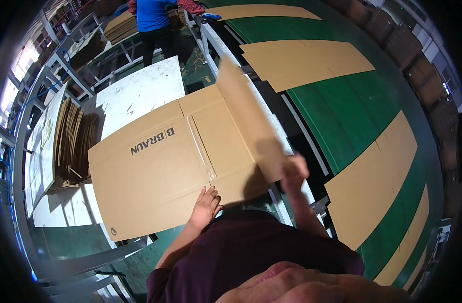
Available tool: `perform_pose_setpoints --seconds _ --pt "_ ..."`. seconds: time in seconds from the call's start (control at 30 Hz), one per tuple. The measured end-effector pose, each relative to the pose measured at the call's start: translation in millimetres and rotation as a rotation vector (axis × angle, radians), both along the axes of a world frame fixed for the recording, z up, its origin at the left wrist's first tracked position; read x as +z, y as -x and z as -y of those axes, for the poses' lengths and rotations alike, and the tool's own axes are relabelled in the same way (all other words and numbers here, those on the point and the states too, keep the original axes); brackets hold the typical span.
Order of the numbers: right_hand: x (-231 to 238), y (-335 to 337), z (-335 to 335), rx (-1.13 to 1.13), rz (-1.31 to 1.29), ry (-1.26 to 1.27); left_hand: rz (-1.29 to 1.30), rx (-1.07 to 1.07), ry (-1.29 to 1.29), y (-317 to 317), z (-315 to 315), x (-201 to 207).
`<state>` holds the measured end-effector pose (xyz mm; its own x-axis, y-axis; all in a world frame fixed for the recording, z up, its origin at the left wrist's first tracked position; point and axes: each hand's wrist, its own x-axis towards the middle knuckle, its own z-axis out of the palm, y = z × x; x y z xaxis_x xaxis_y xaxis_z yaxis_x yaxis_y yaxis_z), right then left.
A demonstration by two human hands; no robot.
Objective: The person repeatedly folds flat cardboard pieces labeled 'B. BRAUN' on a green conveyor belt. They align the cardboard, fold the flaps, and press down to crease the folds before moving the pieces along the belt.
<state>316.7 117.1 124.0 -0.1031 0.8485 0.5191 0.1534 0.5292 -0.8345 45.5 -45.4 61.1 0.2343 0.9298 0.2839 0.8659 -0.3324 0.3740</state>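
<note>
The wearer's cropped head (311, 289) sits before a flattened corrugated carton (150, 182) lying across the white tabletop (140, 93); left hand (205, 206) rests open on the carton, right hand (294, 172) blurs at its raised flap (245, 116), grip unclear.

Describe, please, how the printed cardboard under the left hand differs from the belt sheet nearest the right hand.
The printed cardboard bears dark lettering; the belt sheet looks unprinted on its visible face.
The printed cardboard has a raised flap at its right, beside the right hand, while the belt sheet lies flat.
The printed cardboard lies over a white table; the belt sheet rests on the green belt.
Both are brown cardboard.
</note>
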Motion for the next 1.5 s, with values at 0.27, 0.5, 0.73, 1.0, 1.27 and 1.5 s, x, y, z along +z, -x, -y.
perform_pose_setpoints --seconds 0.27,0.5,0.73,1.0,1.27,1.5 --pt "-73 129 47 0.674 0.758 -0.37 0.096 0.052 -0.052 -3 -8 -16" --pt "-77 124 47 0.661 0.731 -0.45 0.088 0.075 -0.156 -2 -9 -34" --pt "-95 107 48 0.669 0.711 -0.404 0.127 0.104 -0.067 -4 -3 -28" --pt "-88 128 51 0.685 0.818 -0.174 0.25 0.152 -0.016 -6 -2 -41" --pt "-91 132 54 0.643 0.757 -0.136 0.268 0.162 -0.073 -6 -4 -35" --pt "-77 128 48 0.654 0.855 -0.197 0.342 0.117 -0.006 4 -8 -24"
